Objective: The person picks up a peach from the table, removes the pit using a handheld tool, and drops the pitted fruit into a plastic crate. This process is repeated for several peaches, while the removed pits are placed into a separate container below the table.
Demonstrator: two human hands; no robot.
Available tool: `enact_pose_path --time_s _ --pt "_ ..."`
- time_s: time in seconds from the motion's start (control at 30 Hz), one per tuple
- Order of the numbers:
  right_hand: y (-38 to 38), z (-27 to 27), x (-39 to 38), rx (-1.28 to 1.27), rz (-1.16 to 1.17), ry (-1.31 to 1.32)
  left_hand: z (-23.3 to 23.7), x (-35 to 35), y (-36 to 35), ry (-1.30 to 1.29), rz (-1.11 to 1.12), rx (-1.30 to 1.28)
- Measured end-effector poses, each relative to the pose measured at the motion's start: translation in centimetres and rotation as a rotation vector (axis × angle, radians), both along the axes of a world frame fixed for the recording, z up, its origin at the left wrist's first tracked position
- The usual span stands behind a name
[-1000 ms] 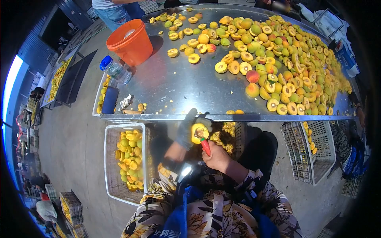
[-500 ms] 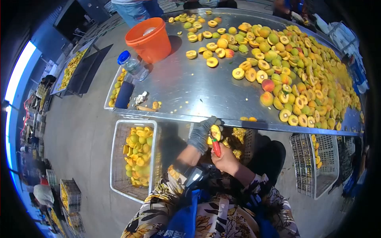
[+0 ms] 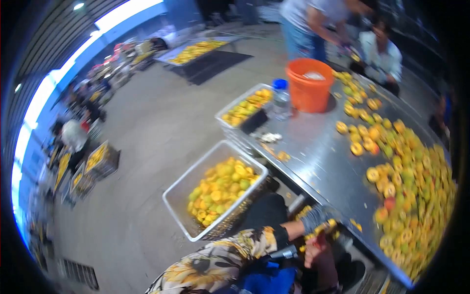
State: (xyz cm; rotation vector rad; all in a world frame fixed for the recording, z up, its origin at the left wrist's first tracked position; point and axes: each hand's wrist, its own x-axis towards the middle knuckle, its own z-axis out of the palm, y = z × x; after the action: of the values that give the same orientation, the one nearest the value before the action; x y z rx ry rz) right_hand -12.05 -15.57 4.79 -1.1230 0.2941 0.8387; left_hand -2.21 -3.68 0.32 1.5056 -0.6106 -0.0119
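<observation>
At the table's (image 3: 313,147) edge, left hand (image 3: 316,218) (gloved) holds fruit (image 3: 327,227); right hand (image 3: 317,251) curls closed.

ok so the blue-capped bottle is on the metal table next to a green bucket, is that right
Not quite: the bucket is orange, not green, as the head view shows. The blue-capped bottle is indeed next to it on the metal table.
</observation>
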Motion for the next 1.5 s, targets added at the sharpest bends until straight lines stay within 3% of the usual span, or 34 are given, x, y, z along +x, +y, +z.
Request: enact_pose_path --time_s 0.03,0.07,0.1,0.17,0.23,0.27,0.3,0.37,0.47,0.53,0.57,0.63,0.67,0.7,0.73,0.8,0.83,0.9,0.97,1.03,1.07,1.1,1.13,1.17,1.2,1.23,1.27,1.3,1.33,1.4,1.47,1.5 --pt "-1.4 -3.6 0.2 0.204 0.035 0.044 -1.2 0.4 -0.2 -0.294 0.171 0.113" --pt "-1.4 -4.4 0.9 0.247 0.047 0.055 -2.1 0.9 -0.3 -0.577 0.328 0.237" --pt "-1.3 -5.2 1.6 0.289 0.059 0.067 -1.7 1.0 -0.1 -0.104 0.191 0.117" --pt "-0.4 -1.6 1.1 0.065 0.021 -0.017 0.5 0.6 0.4 0.155 0.172 -0.060" --pt "0.2 -3.1 1.8 -0.073 0.127 -0.170 1.8 0.6 0.9 0.390 0.100 -0.289" --pt "0.3 -4.0 1.8 -0.140 0.170 -0.246 4.1 -0.1 2.2 0.900 -0.050 -0.398" --pt "0.6 -4.7 2.2 -0.203 0.204 -0.328 4.2 0.0 2.8 0.851 -0.040 -0.359" --pt "1.3 -3.7 2.4 -0.086 0.225 -0.312 3.9 -0.1 3.3 0.764 -0.034 -0.286" --pt "1.5 -1.6 1.7 0.076 0.228 -0.273 3.0 0.0 2.9 0.318 0.131 -0.163" --pt "1.3 -0.9 1.2 0.177 0.222 -0.240 3.2 -0.1 2.5 0.260 0.249 -0.013" --pt "1.0 -2.5 2.0 0.534 0.289 0.042 3.2 -0.3 1.9 0.241 0.294 0.058" --pt "0.9 -4.2 1.0 0.956 0.230 0.385 -0.4 0.7 1.9 -0.553 0.447 0.436" --pt "1.6 -2.3 0.7 1.021 0.121 0.430 -2.8 1.3 1.7 -0.125 0.142 0.261" --pt "1.3 -0.8 0.5 0.423 0.088 0.192 -5.2 1.9 1.4 0.519 -0.079 -0.193" --pt "1.6 0.9 0.2 0.481 0.014 0.116 -4.9 2.2 1.2 0.990 -0.037 -0.434" --pt "1.1 -1.6 0.0 0.741 0.039 0.130 -2.2 1.0 0.1 1.239 -0.040 -0.907" --pt "1.1 -2.0 0.1 0.727 0.009 0.201 1.3 0.2 0.2 1.096 0.047 -0.842" --pt "0.8 -2.0 0.1 0.732 0.124 0.023 2.9 0.4 0.5 1.308 0.116 -0.857" --pt "0.5 -1.1 0.3 0.742 0.142 -0.018 -1.1 1.5 2.3 1.111 0.133 -0.788" --pt "-0.3 -1.0 0.8 0.749 0.084 -0.029 2.8 1.4 2.7 1.019 0.257 -0.641" --pt "-0.3 -1.4 0.8 0.758 0.040 -0.037 4.0 1.2 3.4 0.994 0.471 -0.735" --pt "-0.9 -2.3 1.0 0.757 0.026 -0.021 4.4 1.3 5.0 0.978 0.374 -0.908" --pt "-1.1 -2.5 1.0 0.317 0.198 -0.195 3.8 1.6 8.0 0.966 0.413 -0.815" --pt "-1.1 -2.7 0.9 -0.130 0.361 -0.355 0.8 3.4 12.7 0.684 0.626 -0.469" --pt "-1.2 -3.1 0.6 -0.586 0.511 -0.499 2.0 3.3 14.6 0.674 0.692 -0.457" --pt "-1.6 -7.7 -0.6 -0.846 0.507 -0.695 -2.6 4.9 21.3 0.168 0.771 0.207" --pt "-2.0 -7.8 -0.7 -0.870 0.504 -0.661 0.0 4.1 21.6 0.340 0.870 0.604" --pt "-2.4 -7.8 -0.9 -0.894 0.508 -0.628 -1.1 4.8 23.5 0.376 0.957 0.914" --pt "-2.8 -7.7 -1.0 -0.919 0.517 -0.596 2.5 3.9 20.4 0.252 0.995 1.062" --pt "-3.3 -7.0 -1.5 -0.906 0.414 -0.674 3.6 5.5 16.8 -0.049 0.793 0.964" --pt "-4.3 -5.7 -1.1 -0.920 0.334 -0.717 2.9 8.1 10.8 -0.020 0.574 0.727" --pt "-4.7 -5.4 -0.8 -0.961 0.332 -0.665 2.2 9.9 7.1 -0.121 0.435 0.796"
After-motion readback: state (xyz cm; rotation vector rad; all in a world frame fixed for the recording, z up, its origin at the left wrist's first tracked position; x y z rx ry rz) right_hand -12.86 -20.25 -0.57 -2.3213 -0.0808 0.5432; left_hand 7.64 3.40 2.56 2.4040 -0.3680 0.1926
